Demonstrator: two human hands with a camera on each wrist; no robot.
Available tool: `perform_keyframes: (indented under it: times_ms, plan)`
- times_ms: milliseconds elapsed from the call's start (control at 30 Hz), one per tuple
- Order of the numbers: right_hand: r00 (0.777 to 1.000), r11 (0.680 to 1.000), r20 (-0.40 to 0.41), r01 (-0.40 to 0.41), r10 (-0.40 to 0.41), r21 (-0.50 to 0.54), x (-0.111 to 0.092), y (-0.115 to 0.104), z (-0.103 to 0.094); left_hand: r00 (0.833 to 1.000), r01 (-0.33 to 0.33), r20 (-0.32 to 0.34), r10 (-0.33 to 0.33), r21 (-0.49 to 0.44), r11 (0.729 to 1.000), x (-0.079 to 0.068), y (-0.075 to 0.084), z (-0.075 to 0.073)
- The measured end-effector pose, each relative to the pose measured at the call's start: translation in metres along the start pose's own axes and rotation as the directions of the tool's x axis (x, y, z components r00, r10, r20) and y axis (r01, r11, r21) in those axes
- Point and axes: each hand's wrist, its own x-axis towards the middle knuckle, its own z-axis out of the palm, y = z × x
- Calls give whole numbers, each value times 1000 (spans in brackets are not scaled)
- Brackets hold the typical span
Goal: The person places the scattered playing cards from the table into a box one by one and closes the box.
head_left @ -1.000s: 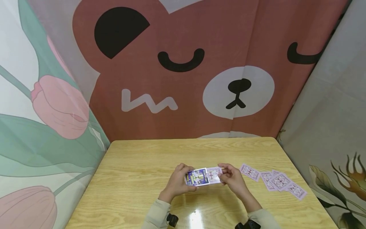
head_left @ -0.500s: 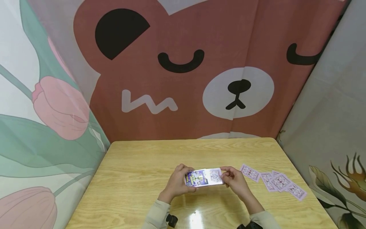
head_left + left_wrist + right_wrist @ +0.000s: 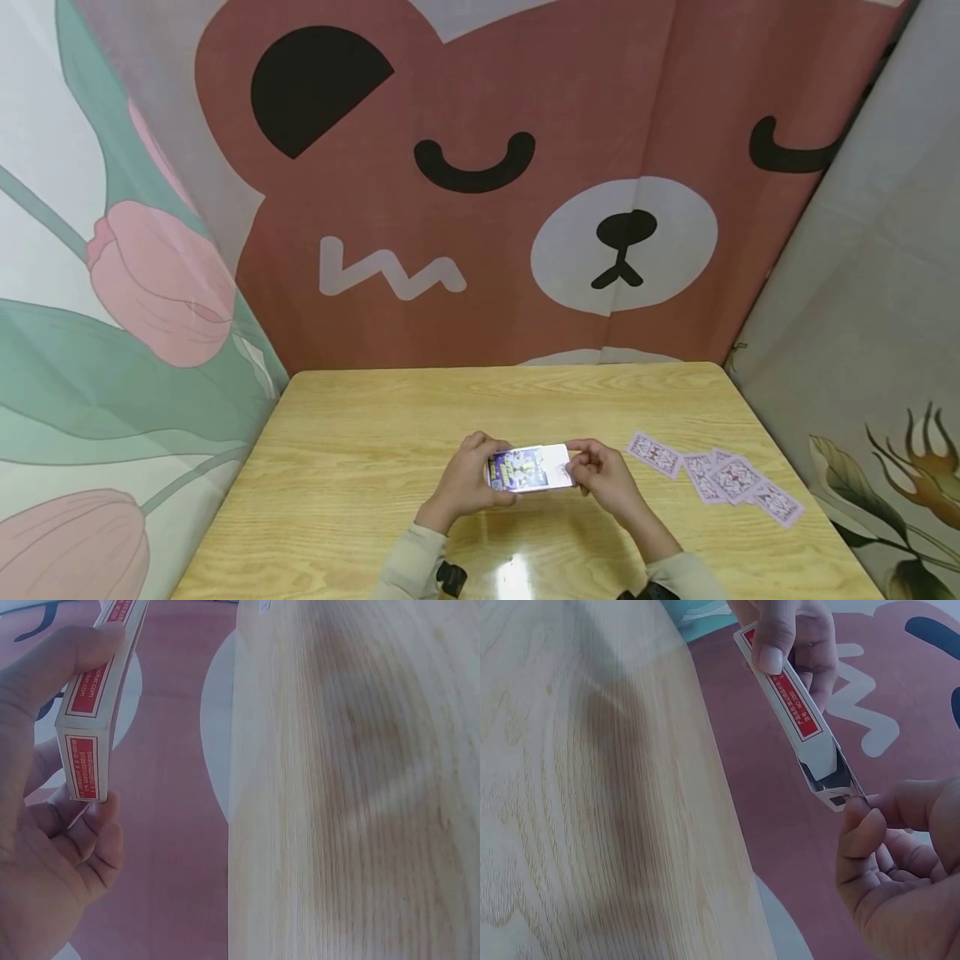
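A purple-and-white playing card box [image 3: 517, 469] is held up over the table in my left hand [image 3: 461, 483], thumb on one long edge and fingers on the other. Out of its right end juts a playing card [image 3: 557, 465], pale with glare, its near corner between the thumb and forefinger of my right hand [image 3: 609, 483]. The right wrist view shows the box [image 3: 799, 712] with its end open, and the right fingertips [image 3: 866, 825] pinching right at that end. In the left wrist view the closed end of the box [image 3: 86, 765] has red-and-white panels.
Several loose playing cards [image 3: 735, 477] lie face down on the right side of the wooden table [image 3: 375, 450], some overlapping. A bear-print cloth [image 3: 480, 325] hangs behind the table's far edge. Patterned curtains stand at both sides.
The card first came slightly further out of the box, then slid back left, so less of it shows now. My right hand moved left with it; my left hand stayed nearly still.
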Motion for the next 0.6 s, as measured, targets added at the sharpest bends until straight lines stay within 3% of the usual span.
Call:
perform_keyframes:
  times_ms: [133,367,600]
  plan:
    - [1000,1000,4,12,-12,-12,3,11,-1,1000,-7,-3,7,-2,1000,0,-1,1]
    - [999,1000,47,-17,17,-8,1,13,-3,1000,11,-2,-11,-7,1000,-2,-2,0]
    - [997,1000,81,-14,13,13,-2,2,-2,1000,8,0,-8,-13,1000,-3,-2,-3]
